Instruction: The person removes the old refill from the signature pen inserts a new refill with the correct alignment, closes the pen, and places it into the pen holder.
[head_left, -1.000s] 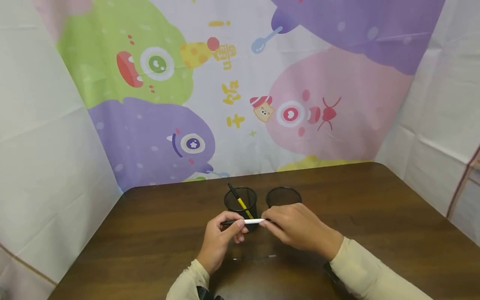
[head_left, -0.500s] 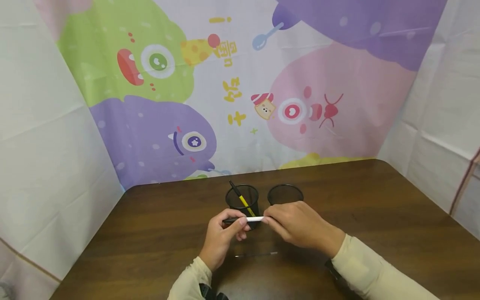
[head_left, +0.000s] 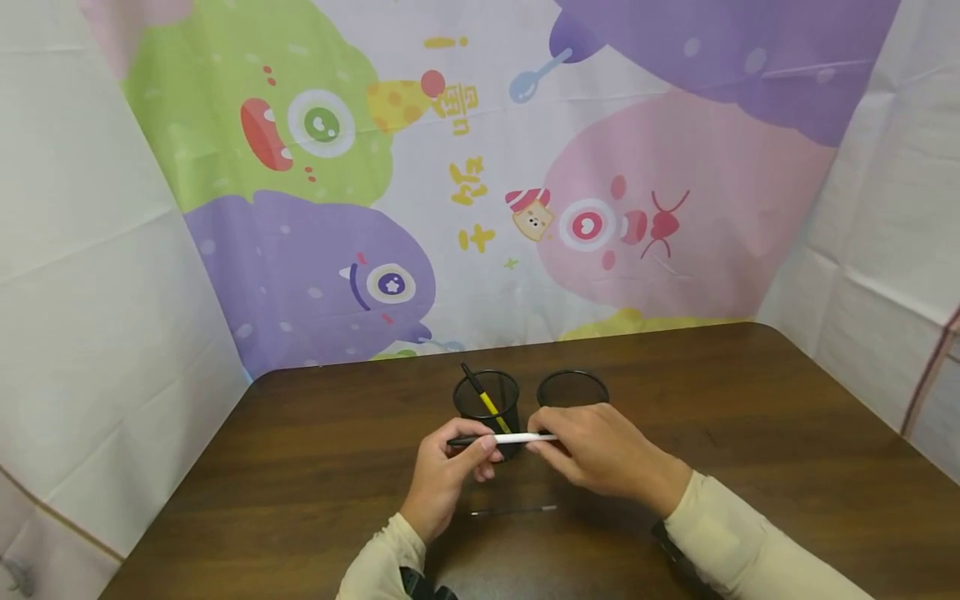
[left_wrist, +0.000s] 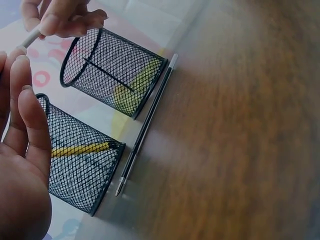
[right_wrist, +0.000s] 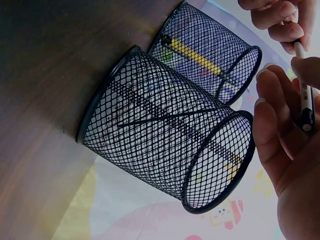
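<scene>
Level between both hands is a white pen (head_left: 516,437) with dark ends. My left hand (head_left: 442,475) pinches its dark left part between thumb and fingers. At the other end, my right hand (head_left: 600,450) holds the pen with thumb and fingertips, and the right wrist view shows the thumb across the white barrel (right_wrist: 303,95). Below the hands, a thin dark ink refill (head_left: 514,510) lies on the table; its metal tip (left_wrist: 119,188) shows in the left wrist view.
Behind the hands stand two black mesh pen cups. The left cup (head_left: 468,410) holds a yellow and black pen (head_left: 489,402). The right cup (head_left: 573,372) is partly hidden by my right hand. A brown wooden table (head_left: 300,467) meets a printed cloth (head_left: 480,317) at the back.
My right fingers have shifted on the pen, so its dark right end now shows between them. The left hand keeps its grip. The head view has moved slightly.
</scene>
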